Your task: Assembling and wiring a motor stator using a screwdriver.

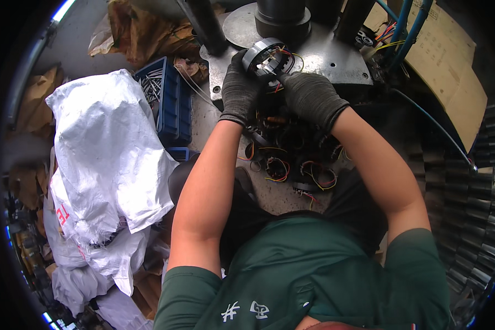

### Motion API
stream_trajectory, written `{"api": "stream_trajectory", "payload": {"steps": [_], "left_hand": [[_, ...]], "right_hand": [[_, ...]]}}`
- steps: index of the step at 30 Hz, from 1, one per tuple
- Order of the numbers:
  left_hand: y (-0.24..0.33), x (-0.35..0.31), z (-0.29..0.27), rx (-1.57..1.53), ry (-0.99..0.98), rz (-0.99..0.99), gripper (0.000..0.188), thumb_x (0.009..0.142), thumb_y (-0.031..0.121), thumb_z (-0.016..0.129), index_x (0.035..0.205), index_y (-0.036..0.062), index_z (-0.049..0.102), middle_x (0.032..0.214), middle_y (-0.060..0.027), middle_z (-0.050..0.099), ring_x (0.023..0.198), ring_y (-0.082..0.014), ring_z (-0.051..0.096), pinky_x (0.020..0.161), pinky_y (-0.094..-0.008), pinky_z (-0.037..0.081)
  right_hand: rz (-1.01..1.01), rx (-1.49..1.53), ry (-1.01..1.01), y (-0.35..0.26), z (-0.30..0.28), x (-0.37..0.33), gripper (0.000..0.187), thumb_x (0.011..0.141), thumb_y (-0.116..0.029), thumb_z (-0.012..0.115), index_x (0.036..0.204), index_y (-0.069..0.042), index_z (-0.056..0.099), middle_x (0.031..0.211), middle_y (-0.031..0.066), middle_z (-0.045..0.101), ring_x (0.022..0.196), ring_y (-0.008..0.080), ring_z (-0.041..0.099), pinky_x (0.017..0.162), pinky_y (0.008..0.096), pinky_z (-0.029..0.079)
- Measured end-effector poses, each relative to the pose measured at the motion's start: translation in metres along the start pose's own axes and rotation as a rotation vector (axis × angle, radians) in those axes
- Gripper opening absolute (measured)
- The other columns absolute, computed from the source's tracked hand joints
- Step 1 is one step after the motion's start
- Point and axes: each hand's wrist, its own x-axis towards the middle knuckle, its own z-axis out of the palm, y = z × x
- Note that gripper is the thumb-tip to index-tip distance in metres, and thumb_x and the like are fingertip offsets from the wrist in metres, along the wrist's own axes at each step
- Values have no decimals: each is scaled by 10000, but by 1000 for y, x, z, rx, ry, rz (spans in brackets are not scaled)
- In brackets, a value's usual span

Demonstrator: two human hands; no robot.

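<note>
A motor stator (253,55), a silver metal ring with windings inside and red, yellow and dark lead wires, is held tilted over the front edge of the press's metal plate (335,69). My left hand (240,92), in a dark knitted glove, grips the ring from its left side. My right hand (312,98), gloved the same way, is closed at the ring's lower right, by the wires; its fingertips are partly hidden. Below my hands, between my legs, lie several more wired stators (278,168).
Dark press columns (202,25) and a thick central ram (282,19) rise from the plate. At left stand a blue bin (173,104) of metal pins and white woven sacks (107,148). Cardboard (448,71) and a blue hose (432,118) are at right, beside stacked metal cylinders (478,220).
</note>
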Motion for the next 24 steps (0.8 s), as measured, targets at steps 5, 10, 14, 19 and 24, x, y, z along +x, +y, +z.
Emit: {"api": "stream_trajectory", "payload": {"steps": [5,10,14,19,24], "left_hand": [[24,-1,-5,81,-121,5,776,761,268,899,1413,63,532,1228,-225,705,1137,-350,706,983,-447,562],[40,-4,-9,189,-148,-3,764,762,176,886,1417,45,515,1177,-189,732,1087,-309,729,965,-397,572],[35,-5,-4,248,-101,4,739,804,274,860,1444,92,540,1216,-219,712,1138,-379,701,965,-480,570],[46,-4,-4,271,-99,13,770,753,194,874,1420,53,516,1164,-204,731,1084,-323,732,966,-422,576],[48,-4,-3,278,-103,16,811,747,207,884,1441,55,493,1157,-209,726,1073,-329,731,955,-429,577]], "right_hand": [[26,-18,23,10,3,-14,536,808,-411,861,1158,-44,687,1036,210,755,1003,386,743,876,495,601],[21,-16,34,14,1,-13,604,782,-471,880,1177,-59,683,1048,204,755,1008,381,745,874,497,602],[11,-17,1,16,-1,-18,584,788,-461,877,1182,-73,689,1036,194,757,997,383,745,871,496,602],[-29,40,75,21,2,-18,281,924,-176,636,1178,-69,690,918,206,741,924,386,744,824,510,596],[-14,97,92,25,12,-3,298,877,-191,684,1148,-69,701,942,208,747,940,390,741,846,524,588]]}}
